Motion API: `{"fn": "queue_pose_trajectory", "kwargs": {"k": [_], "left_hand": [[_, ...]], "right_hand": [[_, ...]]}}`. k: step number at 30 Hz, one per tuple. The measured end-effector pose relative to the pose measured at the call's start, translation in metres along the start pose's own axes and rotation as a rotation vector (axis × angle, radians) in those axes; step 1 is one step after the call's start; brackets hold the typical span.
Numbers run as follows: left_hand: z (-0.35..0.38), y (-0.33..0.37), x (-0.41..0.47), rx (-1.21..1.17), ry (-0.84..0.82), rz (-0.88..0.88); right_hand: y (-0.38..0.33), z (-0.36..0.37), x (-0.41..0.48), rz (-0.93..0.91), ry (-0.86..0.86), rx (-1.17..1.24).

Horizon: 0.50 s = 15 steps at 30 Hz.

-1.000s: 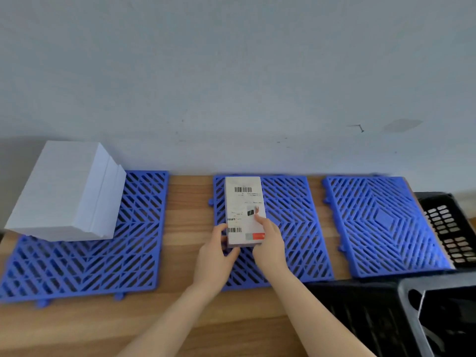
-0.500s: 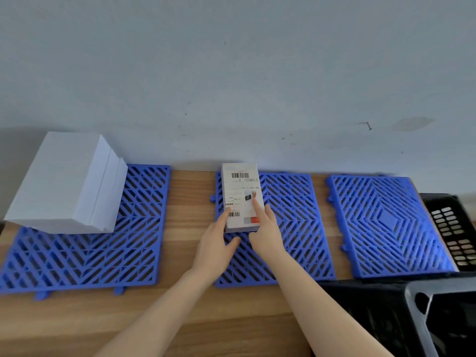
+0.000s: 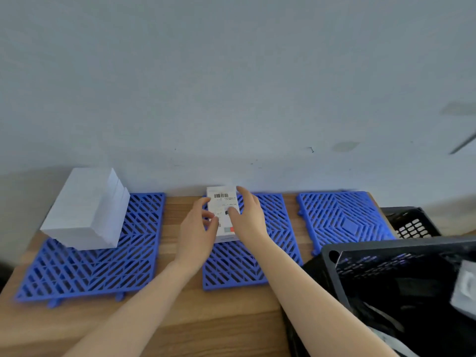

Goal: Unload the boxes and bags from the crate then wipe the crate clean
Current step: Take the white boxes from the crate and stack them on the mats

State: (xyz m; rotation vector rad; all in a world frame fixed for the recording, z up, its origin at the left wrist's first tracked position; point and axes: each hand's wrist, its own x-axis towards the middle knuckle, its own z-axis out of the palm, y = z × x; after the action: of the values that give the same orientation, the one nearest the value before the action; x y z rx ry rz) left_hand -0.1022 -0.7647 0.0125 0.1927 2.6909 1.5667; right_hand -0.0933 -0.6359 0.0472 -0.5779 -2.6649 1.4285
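Box (image 3: 222, 199) sits farther back; left grip (image 3: 197, 228) pinches it, right grip (image 3: 248, 217) rests spread.

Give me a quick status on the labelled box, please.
Left hand grips labelled box; right hand rests on it. Box flat on middle blue mat. Nothing blocking.
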Motion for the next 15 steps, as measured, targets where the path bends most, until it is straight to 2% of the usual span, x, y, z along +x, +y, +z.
{"fn": "queue_pose_trajectory", "kwargs": {"k": [8, 11, 15], "left_hand": [[-0.002, 0.114, -0.038, -0.059, 0.092, 0.183], [0.02, 0.157, -0.066, -0.062, 0.096, 0.268], [0.076, 0.206, -0.112, -0.103, 0.019, 0.351]], "right_hand": [[-0.038, -0.105, -0.051, -0.215, 0.096, 0.143], [-0.021, -0.16, -0.078, -0.234, 0.151, 0.167], [0.031, -0.24, -0.111, -0.207, 0.25, 0.117]]}}
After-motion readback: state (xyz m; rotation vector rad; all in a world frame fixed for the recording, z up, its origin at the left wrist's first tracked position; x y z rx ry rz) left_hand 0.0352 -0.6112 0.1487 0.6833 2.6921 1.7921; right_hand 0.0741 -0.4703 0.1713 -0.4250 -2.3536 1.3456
